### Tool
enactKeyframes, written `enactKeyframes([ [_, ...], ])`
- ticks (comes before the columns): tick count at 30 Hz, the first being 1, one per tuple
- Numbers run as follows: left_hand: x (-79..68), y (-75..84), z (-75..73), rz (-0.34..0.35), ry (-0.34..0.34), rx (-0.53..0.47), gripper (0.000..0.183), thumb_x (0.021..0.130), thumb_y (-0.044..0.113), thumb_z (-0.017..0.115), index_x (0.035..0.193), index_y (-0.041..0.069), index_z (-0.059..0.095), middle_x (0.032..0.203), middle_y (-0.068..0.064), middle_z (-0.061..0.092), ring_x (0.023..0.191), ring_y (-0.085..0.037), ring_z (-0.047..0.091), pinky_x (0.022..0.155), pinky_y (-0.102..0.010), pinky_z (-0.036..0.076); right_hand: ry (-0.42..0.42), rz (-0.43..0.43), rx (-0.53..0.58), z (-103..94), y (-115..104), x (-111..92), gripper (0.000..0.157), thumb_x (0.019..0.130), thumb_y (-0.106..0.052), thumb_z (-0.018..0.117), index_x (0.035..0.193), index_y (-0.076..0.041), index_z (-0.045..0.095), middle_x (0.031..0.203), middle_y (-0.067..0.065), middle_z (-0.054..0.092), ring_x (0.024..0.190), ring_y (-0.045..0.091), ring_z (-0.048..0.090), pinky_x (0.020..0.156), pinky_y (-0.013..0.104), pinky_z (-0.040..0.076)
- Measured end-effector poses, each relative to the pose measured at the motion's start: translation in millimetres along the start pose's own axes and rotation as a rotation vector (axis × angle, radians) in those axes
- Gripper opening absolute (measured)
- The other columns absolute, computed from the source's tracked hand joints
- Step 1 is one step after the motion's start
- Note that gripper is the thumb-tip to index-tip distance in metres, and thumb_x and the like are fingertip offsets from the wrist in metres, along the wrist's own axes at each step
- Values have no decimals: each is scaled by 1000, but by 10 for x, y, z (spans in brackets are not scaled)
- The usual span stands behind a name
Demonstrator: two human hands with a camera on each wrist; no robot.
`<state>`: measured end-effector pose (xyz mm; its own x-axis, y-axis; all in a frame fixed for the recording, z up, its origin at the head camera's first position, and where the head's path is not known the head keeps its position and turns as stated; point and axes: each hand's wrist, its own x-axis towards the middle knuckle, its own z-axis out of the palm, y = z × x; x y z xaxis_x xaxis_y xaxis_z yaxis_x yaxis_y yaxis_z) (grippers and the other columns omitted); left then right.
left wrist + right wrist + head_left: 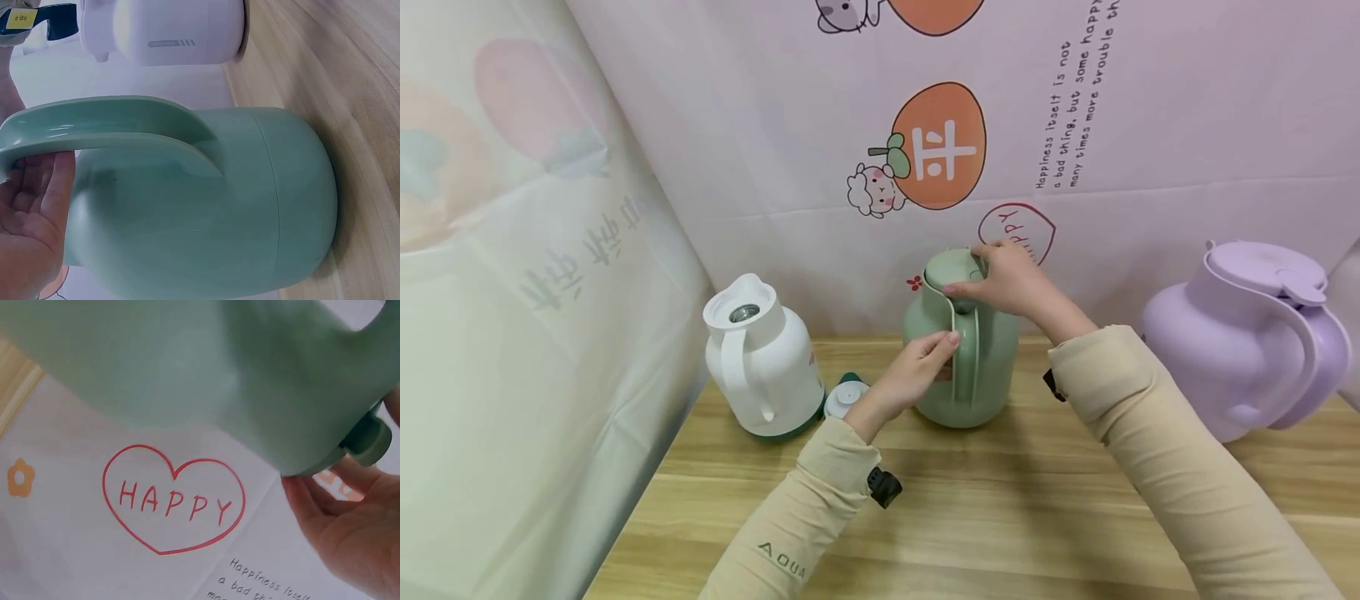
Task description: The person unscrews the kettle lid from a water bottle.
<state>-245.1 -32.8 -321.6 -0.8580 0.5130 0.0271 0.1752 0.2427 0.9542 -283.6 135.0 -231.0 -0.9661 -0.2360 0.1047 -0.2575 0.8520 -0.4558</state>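
Observation:
A green thermos jug (996, 379) stands upright on the wooden table, its handle facing me. My left hand (904, 373) holds that handle near its top; in the left wrist view the fingers (56, 194) curl behind it. On top of the jug, the right hand (1018, 282) grips the round green lid (950, 268) between thumb and fingers. The lid sits at the jug's mouth; whether it is loose cannot be seen. From the right wrist view, fingertips (299, 490) touch the rim of the jug's top.
To the left, a white thermos jug (775, 367) stands with its mouth uncovered. Beside it lies a white and dark green stopper (847, 397), partly behind the left arm. A lidded purple thermos jug (1202, 350) stands at the right. A printed cloth (775, 125) hangs behind the table (985, 517).

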Motion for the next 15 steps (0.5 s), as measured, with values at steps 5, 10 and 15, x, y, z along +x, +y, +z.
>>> enactKeyframes([
  [5, -3, 23, 16, 2, -1, -2, 44, 105, 34, 32, 126, 2, 53, 121, -16, 57, 121, -28, 55, 101, -38, 50, -39, -50, -1, -62, 57, 10, 77, 87, -39, 68, 140, 8, 39, 142, 34, 36, 127, 46, 40, 105, 59, 38],
  [10, -5, 23, 22, -14, -7, -42, 45, 105, 35, 33, 131, 3, 52, 127, -16, 56, 123, -28, 55, 103, -39, 49, -97, -60, 7, -105, 69, 9, 76, 90, -38, 64, 144, 6, 34, 147, 33, 29, 133, 47, 34, 109, 62, 32],
  [15, -9, -12, 18, -52, 1, -115, 46, 104, 35, 37, 137, 5, 50, 135, -15, 54, 126, -27, 53, 104, -40, 48, -48, 12, -42, -16, -44, 7, 83, 90, -50, 59, 142, 9, 33, 144, 37, 32, 132, 48, 32, 108, 62, 34],
])
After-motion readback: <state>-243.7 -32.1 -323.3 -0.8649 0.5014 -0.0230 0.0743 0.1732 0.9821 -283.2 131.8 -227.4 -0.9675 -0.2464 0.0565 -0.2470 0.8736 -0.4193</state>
